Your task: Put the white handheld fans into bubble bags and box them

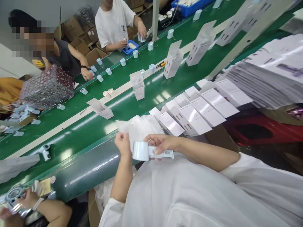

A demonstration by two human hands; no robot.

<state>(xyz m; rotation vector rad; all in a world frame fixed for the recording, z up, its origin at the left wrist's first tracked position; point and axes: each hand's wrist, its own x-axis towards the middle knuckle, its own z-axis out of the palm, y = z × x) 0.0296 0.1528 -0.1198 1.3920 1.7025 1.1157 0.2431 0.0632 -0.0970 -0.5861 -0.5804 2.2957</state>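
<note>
The right hand (163, 143) grasps a pale fan (140, 151), thumb laid along the part lettered "FAN"; the fan's wide rounded end points toward the left hand (122, 143). The left hand is raised just beside that end, fingers curled inward at the edge of the translucent bags (145, 126); whether film is pinched between them cannot be determined. The bags lie immediately beyond both hands. Beyond and to the right of the right hand, white boxes (196, 116) lean in an overlapping row, with a stack of flat cartons (255, 77) farther out on the same side. The green belt (123, 108) runs beyond the hands and carries open boxes (173, 63), flaps raised. Pale cups (135, 54) stand on its far side, near co-workers' hands. Well to the left of the left hand, a co-worker's banded wrist (38, 203) is beside a ring-shaped part (14, 193).
</note>
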